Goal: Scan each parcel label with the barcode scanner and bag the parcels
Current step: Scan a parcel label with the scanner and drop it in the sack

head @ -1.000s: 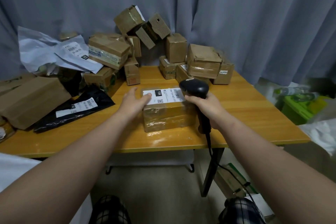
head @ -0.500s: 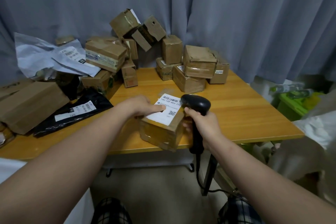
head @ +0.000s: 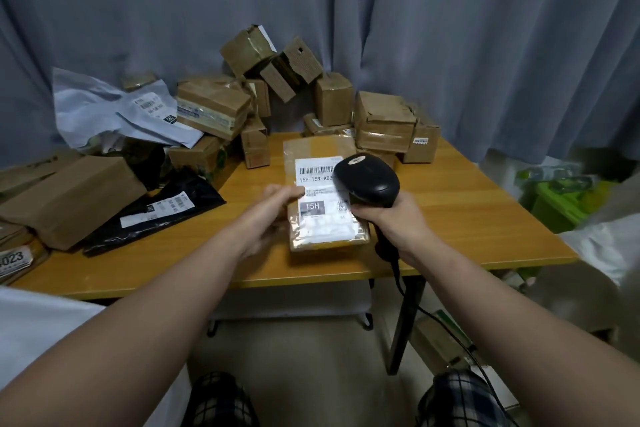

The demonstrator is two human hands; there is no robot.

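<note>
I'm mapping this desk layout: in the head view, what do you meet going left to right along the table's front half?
First the big brown box, black mailer bag, left hand, labelled parcel it holds, right hand gripping the barcode scanner, green container at far right.

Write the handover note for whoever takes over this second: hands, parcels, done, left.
Left hand holds the parcel by its left edge above the table, label facing the camera.
Right hand grips the barcode scanner, head over the label's upper right.
Done: cannot tell whether this label has read; no bagged parcel visible.
Left: confirm the scan, bag it, then the box pile at the back and the black mailer on the left.
</note>
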